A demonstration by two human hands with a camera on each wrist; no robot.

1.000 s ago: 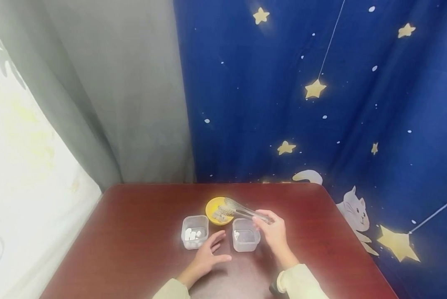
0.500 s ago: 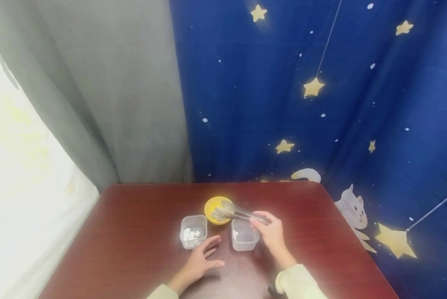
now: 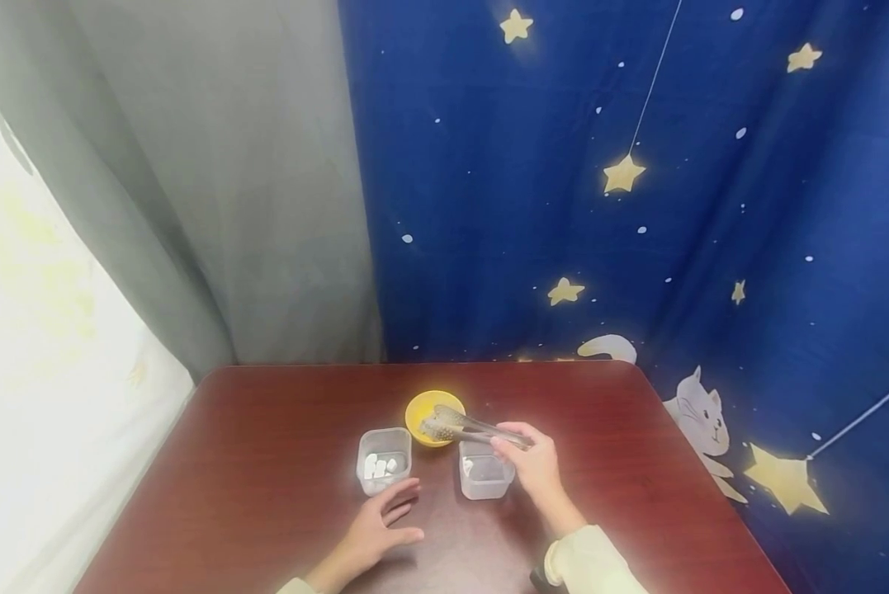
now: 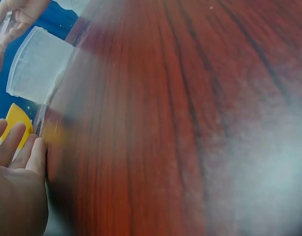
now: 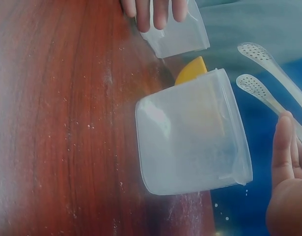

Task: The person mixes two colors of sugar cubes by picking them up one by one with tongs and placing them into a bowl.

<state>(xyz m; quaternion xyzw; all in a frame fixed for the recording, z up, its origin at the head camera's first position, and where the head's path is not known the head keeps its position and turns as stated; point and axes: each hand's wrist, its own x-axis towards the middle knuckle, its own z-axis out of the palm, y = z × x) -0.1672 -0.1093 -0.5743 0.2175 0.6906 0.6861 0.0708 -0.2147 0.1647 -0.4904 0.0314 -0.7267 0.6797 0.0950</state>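
My right hand point(image 3: 541, 470) holds metal tongs point(image 5: 257, 52) with perforated heads. In the head view, the heads hang over a yellow bowl point(image 3: 417, 410); the right wrist view shows them spread apart, with nothing visible between them. Just nearer than the bowl, to its right, stands a clear plastic container point(image 3: 487, 488) with a small white bit inside. Another clear container point(image 3: 366, 474), on the left, has several white pieces point(image 3: 380, 469) at its bottom. My left hand point(image 3: 366, 536) holds nothing, its fingers relaxed, near that left container's front corner.
The dark red tabletop point(image 3: 281, 462) extends around the containers. Behind its far edge hang a grey curtain point(image 3: 266, 206) and a blue curtain point(image 3: 489, 206) with stars. A bright white curtain point(image 3: 43, 371) hangs at the left.
My left hand has drawn back to the left and toward me. The tongs have shifted slightly left over the bowl, their upper head lower than before. The containers stay put.
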